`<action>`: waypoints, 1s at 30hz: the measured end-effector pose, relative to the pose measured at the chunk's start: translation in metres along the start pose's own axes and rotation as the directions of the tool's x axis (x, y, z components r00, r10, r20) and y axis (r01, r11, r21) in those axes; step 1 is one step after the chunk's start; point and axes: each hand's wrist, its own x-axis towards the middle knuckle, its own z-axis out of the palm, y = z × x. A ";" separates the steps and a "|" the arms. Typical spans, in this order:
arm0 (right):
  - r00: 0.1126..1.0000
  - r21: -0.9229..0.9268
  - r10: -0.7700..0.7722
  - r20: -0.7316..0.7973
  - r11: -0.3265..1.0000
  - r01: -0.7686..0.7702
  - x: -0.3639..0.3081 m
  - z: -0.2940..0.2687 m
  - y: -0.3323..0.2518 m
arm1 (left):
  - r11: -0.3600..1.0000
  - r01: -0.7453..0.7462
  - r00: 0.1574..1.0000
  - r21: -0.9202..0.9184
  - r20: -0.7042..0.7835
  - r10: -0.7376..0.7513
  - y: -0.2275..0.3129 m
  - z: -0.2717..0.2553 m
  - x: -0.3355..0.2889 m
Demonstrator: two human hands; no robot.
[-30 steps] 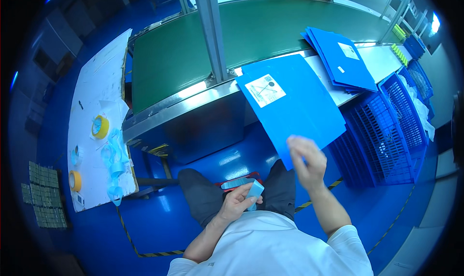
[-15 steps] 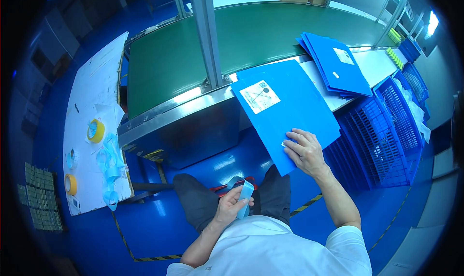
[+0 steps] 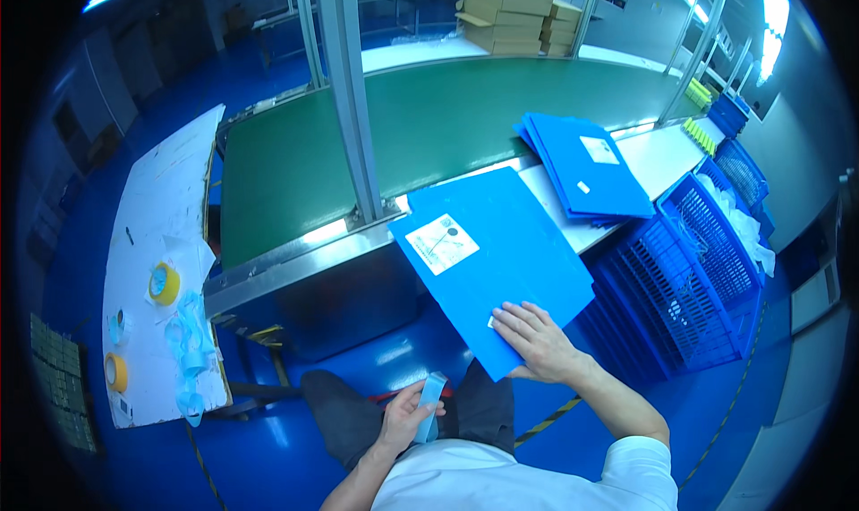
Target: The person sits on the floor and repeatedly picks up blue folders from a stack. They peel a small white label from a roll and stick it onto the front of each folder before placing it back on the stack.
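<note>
My left hand (image 3: 408,416) is closed around a light blue strip (image 3: 430,395), like tape or ribbon, in front of my lap. Its upper end stands out above the fingers. My right hand (image 3: 535,341) lies with its fingers stretched on the near corner of a flat blue plastic sheet (image 3: 501,234); the thumb is mostly hidden. A white printed label (image 3: 443,244) sits on the sheet's left part. The sheet rests on the metal bench edge and juts out toward me. Behind it to the right is a stack of similar blue sheets (image 3: 586,175).
A green conveyor belt (image 3: 277,189) runs behind a metal post (image 3: 349,99). Blue plastic crates (image 3: 680,287) stand at the right. On the left, a white table (image 3: 152,198) holds a yellow tape roll (image 3: 165,284), an orange roll (image 3: 115,372) and light blue strips (image 3: 190,341).
The view has tilted up, so the scene sits lower. My right hand stays on the sheet, its fingers closer together. The strip in my left hand looks flatter, its loop less visible.
</note>
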 end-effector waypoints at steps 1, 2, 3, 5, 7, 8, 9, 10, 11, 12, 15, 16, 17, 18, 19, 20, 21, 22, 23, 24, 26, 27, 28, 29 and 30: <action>0.997 -0.023 -0.019 -0.070 1.000 0.018 0.002 -0.008 0.001 | 1.000 -0.022 1.000 -0.017 -0.001 0.022 -0.003 0.000 0.002; 0.989 -0.040 -0.045 -0.143 0.998 0.039 0.005 -0.016 0.001 | 0.999 -0.019 1.000 -0.030 -0.006 0.019 -0.003 -0.001 0.003; 0.958 -0.084 -0.071 -0.277 0.995 0.050 0.014 -0.032 0.006 | 0.999 -0.013 1.000 -0.043 -0.017 0.012 -0.003 -0.002 0.002; 0.847 -0.024 -0.034 -0.530 0.999 0.025 0.027 -0.058 0.026 | 0.998 -0.009 1.000 -0.059 -0.030 0.007 -0.003 -0.003 0.002; 0.688 -0.014 0.006 -0.726 1.000 -0.023 0.035 -0.079 0.053 | 0.997 -0.015 0.999 -0.077 -0.048 0.011 -0.001 0.003 0.002; 0.594 -0.047 -0.009 -0.804 0.998 -0.048 0.038 -0.086 0.070 | 0.996 -0.017 0.999 -0.086 -0.052 0.013 -0.001 0.006 0.004; 0.578 -0.115 -0.029 -0.815 0.987 -0.112 0.045 -0.092 0.085 | 0.997 -0.012 0.998 -0.081 -0.060 0.008 -0.001 0.007 0.004; 0.561 -0.178 -0.050 -0.826 0.968 -0.175 0.053 -0.095 0.101 | 0.997 -0.017 0.998 -0.072 -0.067 0.013 0.001 0.007 0.003; 0.602 -0.203 -0.013 -0.798 0.947 -0.250 0.056 -0.092 0.125 | 0.998 -0.018 0.997 -0.062 -0.070 0.013 0.003 0.008 0.002; 0.639 -0.236 0.028 -0.769 0.916 -0.324 0.054 -0.083 0.153 | 0.998 -0.017 0.998 -0.055 -0.068 0.013 0.005 0.009 0.002; 0.774 -0.137 0.310 -0.552 0.882 -0.451 0.002 -0.022 0.272 | 0.999 0.005 1.000 -0.047 -0.029 -0.006 0.002 0.018 0.008; 0.808 -0.098 0.386 -0.445 0.876 -0.473 -0.008 -0.005 0.294 | 0.999 0.011 0.999 -0.042 -0.033 -0.012 0.002 0.018 0.008; 0.807 -0.108 0.404 -0.431 0.864 -0.491 -0.002 -0.001 0.287 | 0.999 -0.016 0.999 -0.044 -0.050 0.014 0.001 0.014 0.004; 0.801 -0.123 0.427 -0.419 0.848 -0.516 0.002 0.001 0.280 | 0.999 -0.026 0.998 -0.038 -0.065 0.023 0.000 0.010 0.001; 0.792 -0.142 0.453 -0.409 0.826 -0.546 0.003 0.002 0.273 | 0.999 -0.033 0.997 -0.031 -0.072 0.031 0.000 0.008 0.000; 0.772 -0.076 0.397 -0.496 0.866 -0.494 0.008 0.000 0.260 | 0.999 -0.040 0.996 -0.028 -0.078 0.038 -0.001 0.007 0.000; 0.740 -0.016 0.344 -0.578 0.902 -0.432 0.023 -0.007 0.232 | 0.998 -0.053 0.995 -0.028 -0.089 0.051 -0.002 0.004 -0.003; 0.694 0.029 0.293 -0.658 0.930 -0.366 0.038 -0.019 0.200 | 0.997 -0.066 0.994 -0.030 -0.091 0.063 -0.003 0.003 -0.004; 0.692 0.129 0.298 -0.657 0.949 -0.287 0.047 -0.024 0.150 | 0.996 -0.078 0.993 -0.032 -0.096 0.075 -0.002 0.001 -0.005; 0.758 0.197 0.235 -0.609 0.970 -0.142 0.047 -0.026 0.107 | 0.995 -0.087 0.992 -0.039 -0.096 0.083 0.000 0.002 -0.004; 0.857 0.323 0.141 -0.496 0.946 0.031 0.038 -0.012 0.028 | 0.995 -0.085 0.993 -0.055 -0.083 0.080 0.003 0.006 -0.003; 0.891 0.326 -0.025 -0.454 0.925 0.193 0.039 -0.023 -0.007 | 0.993 -0.089 0.993 -0.073 -0.082 0.083 0.008 0.011 -0.002; 0.907 0.371 -0.052 -0.418 0.901 0.223 0.034 -0.009 -0.030 | 0.992 -0.094 0.994 -0.089 -0.056 0.089 0.011 0.018 0.000; 0.916 0.421 -0.051 -0.398 0.877 0.231 0.031 0.006 -0.049 | 0.989 -0.108 0.994 -0.102 -0.044 0.104 0.014 0.023 0.000; 0.925 0.480 -0.003 -0.381 0.854 0.200 0.028 0.024 -0.063 | 0.986 -0.122 0.992 -0.113 -0.037 0.119 0.018 0.026 0.000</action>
